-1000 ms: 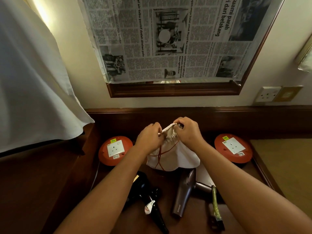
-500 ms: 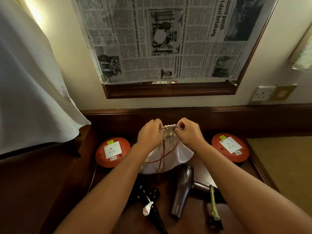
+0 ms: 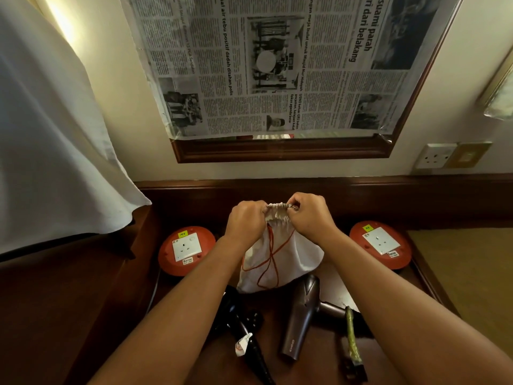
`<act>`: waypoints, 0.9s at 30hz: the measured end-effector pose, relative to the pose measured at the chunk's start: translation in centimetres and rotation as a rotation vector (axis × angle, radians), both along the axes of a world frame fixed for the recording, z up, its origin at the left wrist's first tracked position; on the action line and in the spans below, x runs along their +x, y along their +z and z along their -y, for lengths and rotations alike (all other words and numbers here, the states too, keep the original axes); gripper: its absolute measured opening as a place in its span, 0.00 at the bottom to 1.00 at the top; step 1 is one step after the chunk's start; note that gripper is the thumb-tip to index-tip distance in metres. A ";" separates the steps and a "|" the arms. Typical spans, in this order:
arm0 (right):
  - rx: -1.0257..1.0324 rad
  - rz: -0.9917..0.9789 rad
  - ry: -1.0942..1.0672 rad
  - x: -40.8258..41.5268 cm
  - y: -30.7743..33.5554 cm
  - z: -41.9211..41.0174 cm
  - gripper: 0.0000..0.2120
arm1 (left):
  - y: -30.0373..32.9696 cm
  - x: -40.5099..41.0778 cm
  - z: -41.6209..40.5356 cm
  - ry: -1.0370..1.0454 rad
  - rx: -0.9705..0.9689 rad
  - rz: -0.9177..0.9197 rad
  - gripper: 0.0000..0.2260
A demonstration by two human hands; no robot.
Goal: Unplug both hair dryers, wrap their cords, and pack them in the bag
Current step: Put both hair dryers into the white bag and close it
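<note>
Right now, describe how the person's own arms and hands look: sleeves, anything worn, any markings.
Both forearms are bare as far as the frame shows; no sleeve is in view. The left hand and right hand wear no gloves. No watch, bracelet or ring shows on either wrist or on the visible fingers, and no markings are apparent.

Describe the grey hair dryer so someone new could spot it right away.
Start at the white drawstring bag both hands hold up on the dark wooden desk. Just below its right corner lies the grey hair dryer; the other dryer, left, is black.
</note>
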State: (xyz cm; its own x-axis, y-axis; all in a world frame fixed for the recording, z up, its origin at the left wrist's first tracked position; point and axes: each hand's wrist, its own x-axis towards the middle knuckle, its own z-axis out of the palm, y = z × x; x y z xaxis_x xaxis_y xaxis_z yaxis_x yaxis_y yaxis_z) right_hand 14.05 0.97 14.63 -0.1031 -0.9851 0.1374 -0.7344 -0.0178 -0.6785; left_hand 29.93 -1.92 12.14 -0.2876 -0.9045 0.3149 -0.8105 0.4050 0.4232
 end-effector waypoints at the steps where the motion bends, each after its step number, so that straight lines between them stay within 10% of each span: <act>1: 0.001 0.000 -0.004 -0.1 0.1 0.1 0.04 | -0.1 0.1 0.0 0.017 0.003 -0.005 0.13; 10: -0.015 0.067 -0.186 -0.4 0.2 0.3 0.05 | 0.5 0.6 -0.1 0.158 0.096 -0.129 0.14; 18: -0.120 -0.060 -0.053 -1.0 0.7 0.5 0.04 | 2.8 -0.6 0.2 -0.021 0.086 0.201 0.13; 27: -0.092 0.018 -0.198 -1.8 0.6 0.0 0.05 | 1.8 1.1 1.3 0.033 -0.013 -0.011 0.11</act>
State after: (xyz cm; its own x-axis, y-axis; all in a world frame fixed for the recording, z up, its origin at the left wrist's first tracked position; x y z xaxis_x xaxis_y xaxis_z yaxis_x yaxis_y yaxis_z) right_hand 12.20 1.02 15.25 -0.2969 -0.9288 0.2217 -0.7173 0.0637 -0.6938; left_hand 30.99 -3.21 13.98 -0.2539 -0.9093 0.3297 -0.8192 0.3834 0.4265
